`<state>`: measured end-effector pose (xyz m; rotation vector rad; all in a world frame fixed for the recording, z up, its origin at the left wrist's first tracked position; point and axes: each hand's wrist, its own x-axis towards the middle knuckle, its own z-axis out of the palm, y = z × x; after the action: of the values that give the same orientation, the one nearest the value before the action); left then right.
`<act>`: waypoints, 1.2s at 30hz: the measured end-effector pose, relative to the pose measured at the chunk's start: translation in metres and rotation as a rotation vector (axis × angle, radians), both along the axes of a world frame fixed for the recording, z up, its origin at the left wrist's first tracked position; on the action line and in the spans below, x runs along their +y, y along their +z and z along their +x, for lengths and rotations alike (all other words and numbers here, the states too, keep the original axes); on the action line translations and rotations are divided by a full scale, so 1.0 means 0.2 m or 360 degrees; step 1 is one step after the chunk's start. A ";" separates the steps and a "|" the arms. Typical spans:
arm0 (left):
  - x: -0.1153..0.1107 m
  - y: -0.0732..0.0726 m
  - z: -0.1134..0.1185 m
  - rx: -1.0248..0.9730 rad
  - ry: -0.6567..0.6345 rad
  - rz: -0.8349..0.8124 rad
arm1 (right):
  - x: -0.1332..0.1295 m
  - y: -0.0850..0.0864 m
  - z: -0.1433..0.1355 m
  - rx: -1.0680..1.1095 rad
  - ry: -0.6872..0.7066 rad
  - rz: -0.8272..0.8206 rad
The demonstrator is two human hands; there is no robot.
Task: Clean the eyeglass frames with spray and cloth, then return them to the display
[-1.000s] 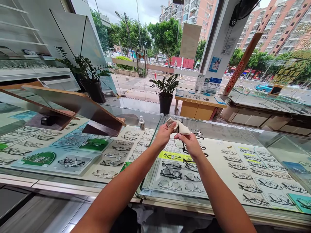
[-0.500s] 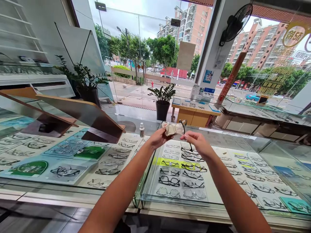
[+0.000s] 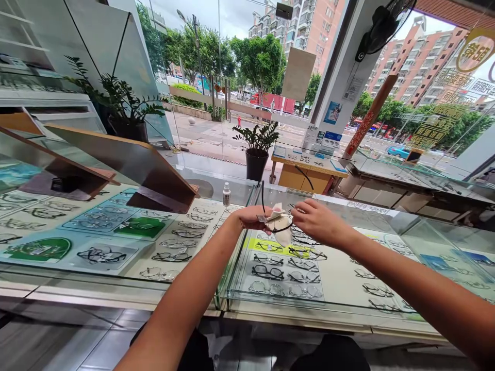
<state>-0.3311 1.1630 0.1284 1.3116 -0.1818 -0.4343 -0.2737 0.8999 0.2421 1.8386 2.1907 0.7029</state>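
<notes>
Above the glass counter, my left hand (image 3: pixel 256 218) is closed on a pale cloth (image 3: pixel 284 236), which lies against a lens of a pair of dark-framed glasses (image 3: pixel 281 229). My right hand (image 3: pixel 309 216) has its fingers closed at the other side of the same glasses. One temple of the glasses rises beside my left hand and the other sticks up above my right hand. A small white bottle (image 3: pixel 226 195) stands on the counter top, left of my hands.
Rows of glasses fill the glass display case (image 3: pixel 270 304). Tilted wooden-edged mirrors (image 3: pixel 131 159) stand at the left. Beyond the counter are a potted plant (image 3: pixel 257 162) and a wooden display table (image 3: pixel 290 178).
The glasses have turned, so both temples now point upward. My right hand has moved to hold the frame side, its forearm swung outward. The view has tilted slightly down.
</notes>
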 end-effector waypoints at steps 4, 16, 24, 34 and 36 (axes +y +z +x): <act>-0.04 0.02 -0.02 0.0013 -0.0119 0.0093 | 0.03 -0.02 0.01 -0.0128 0.0084 -0.0031; -0.12 0.01 0.04 -0.0197 0.0499 -0.0109 | 0.08 -0.25 0.10 0.0705 -0.0501 0.1025; -0.18 -0.05 0.06 -0.0242 0.0336 -0.0076 | 0.29 -0.58 0.20 0.2852 -0.0585 0.1295; -0.26 -0.07 0.09 -0.0256 0.0484 -0.0113 | 0.21 -0.61 0.24 0.3120 -0.0490 0.1206; -0.27 -0.07 0.08 -0.0300 0.0532 -0.0065 | 0.20 -0.61 0.25 0.3032 -0.0500 0.1196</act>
<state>-0.3141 1.1087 0.1150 1.3129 -0.1243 -0.0227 -0.2243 0.9405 0.1200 4.1387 1.9639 -0.9966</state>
